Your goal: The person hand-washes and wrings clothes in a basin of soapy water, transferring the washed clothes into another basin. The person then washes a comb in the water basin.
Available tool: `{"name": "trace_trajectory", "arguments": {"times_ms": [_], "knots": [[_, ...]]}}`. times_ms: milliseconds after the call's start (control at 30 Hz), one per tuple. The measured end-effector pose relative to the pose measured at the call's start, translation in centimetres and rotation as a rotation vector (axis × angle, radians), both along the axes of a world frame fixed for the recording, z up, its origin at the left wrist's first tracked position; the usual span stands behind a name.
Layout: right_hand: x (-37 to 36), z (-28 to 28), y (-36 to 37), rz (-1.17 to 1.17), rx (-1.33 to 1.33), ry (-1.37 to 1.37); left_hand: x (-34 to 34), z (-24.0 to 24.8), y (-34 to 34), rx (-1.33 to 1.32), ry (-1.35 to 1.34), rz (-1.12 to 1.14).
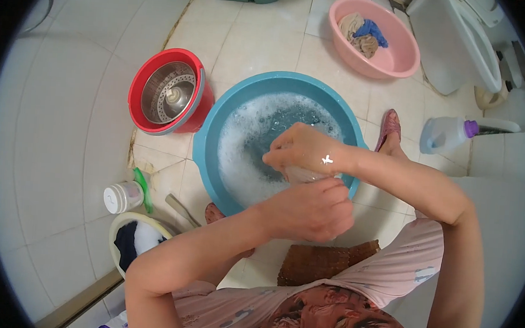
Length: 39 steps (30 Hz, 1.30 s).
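Below right hand [311, 148]: blue basin [205, 154], smooth plastic, soft sheen. Left of it: red bucket [202, 113], glossy plastic; inner basket [156, 100], shiny perforated metal. Beyond, rightward: pink basin [402, 57], smooth plastic.

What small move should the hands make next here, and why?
Probably lower the pale see-through item into the foamy water: it sits between the left hand and right hand, over the blue basin, where suds and water are within easy reach. What the item is, I can't tell.
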State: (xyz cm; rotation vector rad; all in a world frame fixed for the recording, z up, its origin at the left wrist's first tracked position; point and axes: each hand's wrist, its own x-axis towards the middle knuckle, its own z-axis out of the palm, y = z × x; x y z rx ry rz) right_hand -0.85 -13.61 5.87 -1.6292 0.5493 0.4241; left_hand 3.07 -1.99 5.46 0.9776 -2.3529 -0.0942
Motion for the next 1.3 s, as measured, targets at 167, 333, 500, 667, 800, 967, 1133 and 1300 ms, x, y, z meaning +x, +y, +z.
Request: {"name": "trace_trajectory", "arguments": {"times_ms": [167, 333, 500, 667, 800, 967, 1133, 1300], "knots": [[-0.2, -1.9, 1.6, 0.077, -0.341, -0.154, -1.0, -2.0, 0.3, 0.019, -0.185, -0.023], [-0.4, -5.4, 3.2, 0.136, -0.440, -0.156, -2.1, -6.2, 1.1, -0.075, -0.386, -0.004], [-1.9, -8.5, 4.0, 0.108, -0.531, -0.156, -3.3, -9.5, 1.6, 0.055, -0.614, -0.130], [-4.2, -9.4, -0.9, -0.601, 0.632, -0.014, 0.1, -6.8, 0.4, 0.143, -0.025, 0.140], [-5.9, -6.9, -1.0, -0.873, 0.988, -0.245, 1.6, -3.4, -1.3, 0.189, 0.423, 0.865], [-5.7, -4.0, 0.0, -0.790, -0.082, -0.717, 2.1, -6.5, -0.8, 1.052, 2.381, 0.531], [-6.6, -2.9, 2.1, -1.119, 0.565, -0.558, -0.8, -3.6, -1.1, 0.762, 2.451, 0.578], [-7.4, -2.9, 0.5, -0.916, 1.170, -0.381, -3.9, 1.1, -1.5, -0.031, 0.619, 0.451]]}}
